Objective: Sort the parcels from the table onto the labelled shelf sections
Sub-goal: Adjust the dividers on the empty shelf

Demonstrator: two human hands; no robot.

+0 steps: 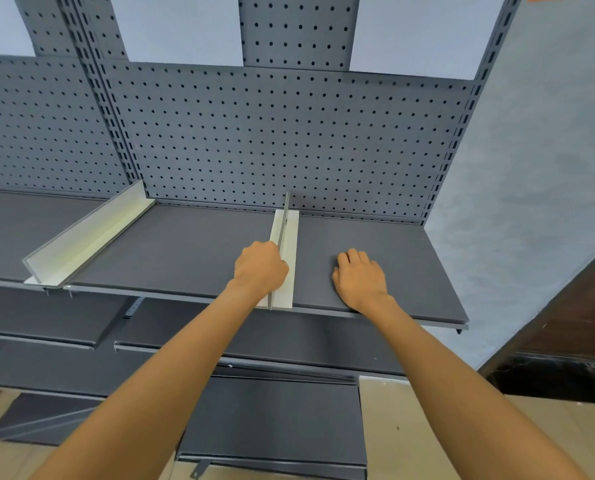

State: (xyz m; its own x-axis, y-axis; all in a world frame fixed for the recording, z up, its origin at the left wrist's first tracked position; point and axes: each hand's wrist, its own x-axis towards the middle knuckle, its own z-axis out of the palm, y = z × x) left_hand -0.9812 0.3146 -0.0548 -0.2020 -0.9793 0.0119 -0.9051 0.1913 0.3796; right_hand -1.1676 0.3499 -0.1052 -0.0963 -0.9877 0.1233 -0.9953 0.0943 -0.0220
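Grey metal shelf [192, 244] under a pegboard back panel [289, 133], left hand [259, 266] curled around a white upright divider [286, 233], right hand [360, 278] resting flat beside it, no parcels in view, blue-grey wall [531, 168] at right.

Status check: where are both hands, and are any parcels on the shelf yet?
Left hand grips the middle divider. Right hand rests flat on the shelf. No parcels in view.
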